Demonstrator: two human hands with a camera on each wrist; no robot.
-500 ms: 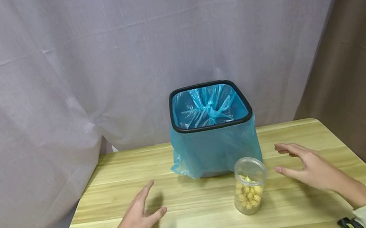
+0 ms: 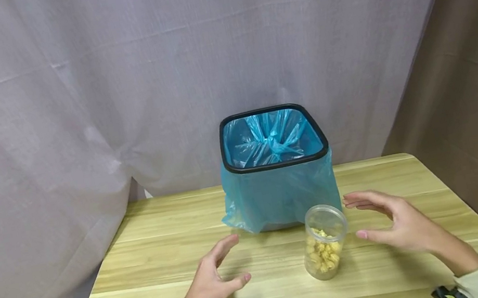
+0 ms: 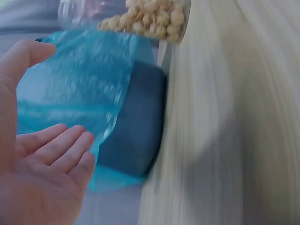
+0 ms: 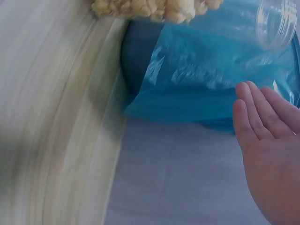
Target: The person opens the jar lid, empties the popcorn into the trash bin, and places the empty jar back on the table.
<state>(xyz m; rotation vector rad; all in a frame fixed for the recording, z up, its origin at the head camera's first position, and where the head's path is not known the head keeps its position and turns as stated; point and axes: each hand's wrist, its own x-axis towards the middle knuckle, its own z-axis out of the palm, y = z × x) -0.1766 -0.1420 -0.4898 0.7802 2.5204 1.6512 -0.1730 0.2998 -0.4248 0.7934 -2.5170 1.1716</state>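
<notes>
A clear plastic jar (image 2: 321,256) stands upright on the table, its lower half filled with popcorn (image 2: 322,251). Its mouth is uncovered. My right hand (image 2: 398,222) is just right of the jar, thumb and fingers spread apart, holding nothing. To the jar's left, farther off, my left hand (image 2: 211,280) hovers over the table with a gap between thumb and fingers. In the left wrist view the left palm (image 3: 47,183) is bare, with the popcorn (image 3: 154,18) beyond it. The right wrist view has the right palm (image 4: 276,164) below the jar's rim (image 4: 276,28).
Right behind the jar stands a trash bin with a black rim (image 2: 279,165), lined with a blue plastic bag (image 2: 279,189) that hangs over its outside. Grey cloth (image 2: 153,89) hangs behind the wooden table (image 2: 161,225), and brown cloth (image 2: 476,120) on the right.
My left hand has moved right, toward the jar. The right hand has come a little left, closer to it. The jar and bin stay in place.
</notes>
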